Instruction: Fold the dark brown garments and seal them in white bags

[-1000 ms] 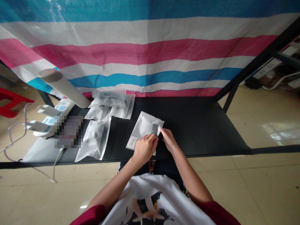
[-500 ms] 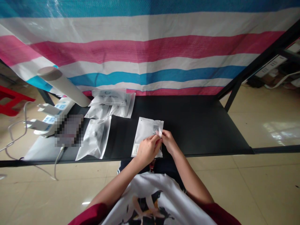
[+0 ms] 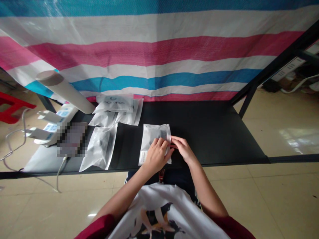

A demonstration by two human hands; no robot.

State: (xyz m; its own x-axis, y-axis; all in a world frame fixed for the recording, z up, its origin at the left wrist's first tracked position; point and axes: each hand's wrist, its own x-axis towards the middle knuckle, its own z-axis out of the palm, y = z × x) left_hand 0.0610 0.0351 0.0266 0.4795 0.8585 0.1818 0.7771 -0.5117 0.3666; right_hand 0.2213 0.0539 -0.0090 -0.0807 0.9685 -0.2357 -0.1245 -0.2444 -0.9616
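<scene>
Compared with half a second back, the white zip bag [image 3: 152, 136] has swung round square to the table edge and sits a bit further left. The left hand [image 3: 157, 157] now lies across its lower right part, fingers spread flat on the plastic, not bunched up at the corner like before. The right hand [image 3: 183, 149] is just right of those fingers, with its fingertips [image 3: 172, 139] against the bag's right edge, close to the barcode sticker [image 3: 163, 134]. Can't tell if they're actually pinching the film or only touching it. A paper label [image 3: 143, 157] shows just left of the left fingers. Further left of the fingers, on the black table [image 3: 211, 132], lie more bags [image 3: 101, 147], with a cardboard tube [image 3: 64, 89] and a power strip [image 3: 57, 121] past them.
</scene>
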